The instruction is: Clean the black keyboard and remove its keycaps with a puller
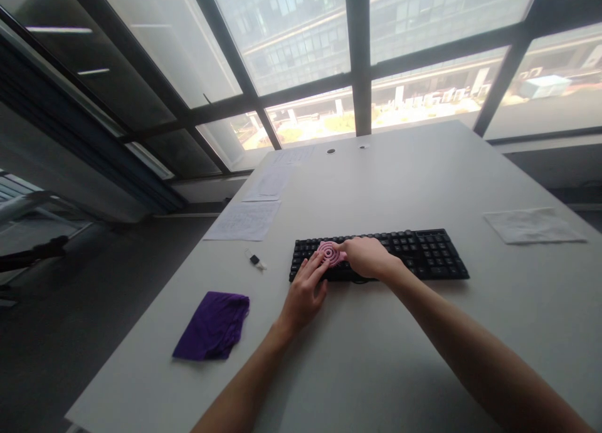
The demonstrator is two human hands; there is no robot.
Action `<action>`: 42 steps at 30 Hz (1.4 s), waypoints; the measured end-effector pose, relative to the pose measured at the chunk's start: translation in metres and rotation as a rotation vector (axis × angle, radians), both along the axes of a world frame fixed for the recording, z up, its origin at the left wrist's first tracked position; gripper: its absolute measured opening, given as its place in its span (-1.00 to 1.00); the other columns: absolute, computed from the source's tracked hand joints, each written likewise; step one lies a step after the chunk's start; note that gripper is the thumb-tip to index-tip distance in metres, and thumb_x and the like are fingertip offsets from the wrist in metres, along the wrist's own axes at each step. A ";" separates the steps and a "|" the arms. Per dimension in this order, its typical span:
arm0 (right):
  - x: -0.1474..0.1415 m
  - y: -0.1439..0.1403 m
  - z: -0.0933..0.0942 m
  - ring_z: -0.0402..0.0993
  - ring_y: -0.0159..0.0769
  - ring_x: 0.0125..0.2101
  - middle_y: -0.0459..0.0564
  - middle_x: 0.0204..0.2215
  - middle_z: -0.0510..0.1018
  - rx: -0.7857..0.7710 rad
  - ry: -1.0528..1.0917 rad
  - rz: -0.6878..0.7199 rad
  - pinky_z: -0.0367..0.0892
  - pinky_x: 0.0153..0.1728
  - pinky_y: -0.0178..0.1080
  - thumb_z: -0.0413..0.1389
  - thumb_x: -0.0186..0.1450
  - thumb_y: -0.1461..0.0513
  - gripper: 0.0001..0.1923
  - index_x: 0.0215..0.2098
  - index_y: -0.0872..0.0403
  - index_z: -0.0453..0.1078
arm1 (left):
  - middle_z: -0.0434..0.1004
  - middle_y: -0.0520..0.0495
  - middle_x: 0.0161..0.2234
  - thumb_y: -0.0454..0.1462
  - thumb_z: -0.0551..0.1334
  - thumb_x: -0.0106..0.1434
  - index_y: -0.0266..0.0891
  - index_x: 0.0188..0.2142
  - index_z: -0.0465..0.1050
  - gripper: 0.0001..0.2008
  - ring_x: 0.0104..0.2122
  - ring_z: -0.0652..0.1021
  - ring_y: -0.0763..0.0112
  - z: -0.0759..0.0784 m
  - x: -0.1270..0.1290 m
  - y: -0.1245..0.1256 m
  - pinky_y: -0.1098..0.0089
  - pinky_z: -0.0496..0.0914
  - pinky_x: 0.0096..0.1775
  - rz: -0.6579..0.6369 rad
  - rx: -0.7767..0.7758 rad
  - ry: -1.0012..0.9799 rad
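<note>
A flat pink piece with concentric rings (328, 253) lies on the left part of a black keyboard (437, 257). My left hand (305, 292) reaches it from the lower left, with its fingers stretched out and the fingertips resting on its near edge. From the right, my right hand (369, 256) is closed, its thumb and index finger at the pink piece's right edge, over the keys. The curled fingers of that hand are partly hidden. Both forearms come in from the bottom of the view.
A folded purple cloth (214, 326) lies at the left on the white table (376, 188). Behind it is a small black-and-white item (255, 259). Printed papers (244, 221) line the left edge, and a whitish flat packet (533, 226) lies at the right. Windows stand beyond.
</note>
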State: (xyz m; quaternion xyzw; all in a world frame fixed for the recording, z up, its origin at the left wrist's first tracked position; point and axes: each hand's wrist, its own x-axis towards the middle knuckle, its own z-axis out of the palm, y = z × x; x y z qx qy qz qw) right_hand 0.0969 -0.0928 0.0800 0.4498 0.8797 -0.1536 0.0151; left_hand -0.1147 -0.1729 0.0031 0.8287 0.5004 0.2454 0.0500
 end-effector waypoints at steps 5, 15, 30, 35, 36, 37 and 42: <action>0.000 -0.001 0.001 0.60 -0.05 -0.11 0.16 -0.08 0.64 0.007 0.014 0.007 0.40 -0.20 -0.18 -0.01 0.36 0.29 -0.52 0.21 -0.10 0.39 | 0.18 -0.15 0.37 -0.39 0.08 0.38 -0.12 0.34 0.18 -0.45 0.38 0.18 0.22 -0.002 -0.001 0.000 -0.01 0.10 0.35 -0.001 0.002 -0.010; 0.000 -0.002 0.002 0.60 -0.04 -0.11 0.19 -0.06 0.63 -0.006 0.000 0.004 0.39 -0.19 -0.16 -0.01 0.39 0.26 -0.53 0.23 -0.09 0.38 | 0.19 -0.15 0.36 -0.40 0.06 0.39 -0.09 0.35 0.16 -0.44 0.37 0.18 0.20 -0.003 -0.001 0.000 -0.05 0.11 0.35 0.000 0.002 -0.038; -0.001 -0.003 -0.001 0.61 -0.03 -0.11 0.18 -0.07 0.63 0.006 0.010 0.003 0.40 -0.22 -0.16 -0.02 0.37 0.27 -0.51 0.24 -0.08 0.37 | 0.20 -0.14 0.36 -0.41 0.07 0.38 -0.09 0.34 0.18 -0.44 0.37 0.18 0.19 -0.002 0.002 -0.001 -0.04 0.12 0.34 0.014 0.004 -0.051; 0.000 -0.003 0.001 0.61 -0.05 -0.11 0.16 -0.07 0.63 -0.017 -0.003 -0.005 0.39 -0.20 -0.19 -0.02 0.40 0.24 -0.55 0.23 -0.11 0.37 | 0.21 -0.13 0.36 -0.40 0.06 0.37 -0.09 0.34 0.20 -0.44 0.38 0.17 0.20 -0.003 0.001 0.000 -0.03 0.12 0.34 0.007 0.007 -0.056; 0.000 -0.003 0.001 0.61 -0.06 -0.10 0.17 -0.06 0.63 -0.023 -0.006 -0.006 0.39 -0.19 -0.19 -0.03 0.42 0.22 -0.56 0.23 -0.11 0.37 | 0.21 -0.12 0.35 -0.41 0.06 0.37 -0.09 0.33 0.20 -0.44 0.37 0.18 0.20 -0.004 0.001 0.001 -0.03 0.12 0.34 0.004 0.010 -0.059; 0.000 -0.003 0.002 0.60 -0.06 -0.09 0.17 -0.05 0.63 -0.026 -0.007 -0.006 0.39 -0.18 -0.19 -0.04 0.43 0.20 -0.57 0.23 -0.12 0.37 | 0.21 -0.12 0.35 -0.41 0.06 0.37 -0.09 0.33 0.20 -0.44 0.37 0.18 0.20 -0.004 0.001 0.001 -0.02 0.12 0.34 0.001 0.012 -0.062; 0.000 -0.002 0.002 0.60 -0.06 -0.10 0.16 -0.05 0.63 -0.012 -0.002 -0.007 0.39 -0.17 -0.18 -0.07 0.45 0.16 -0.57 0.23 -0.09 0.37 | 0.22 -0.12 0.35 -0.39 0.06 0.38 -0.09 0.33 0.21 -0.46 0.37 0.19 0.19 -0.005 0.000 0.003 -0.02 0.12 0.34 0.003 0.018 -0.077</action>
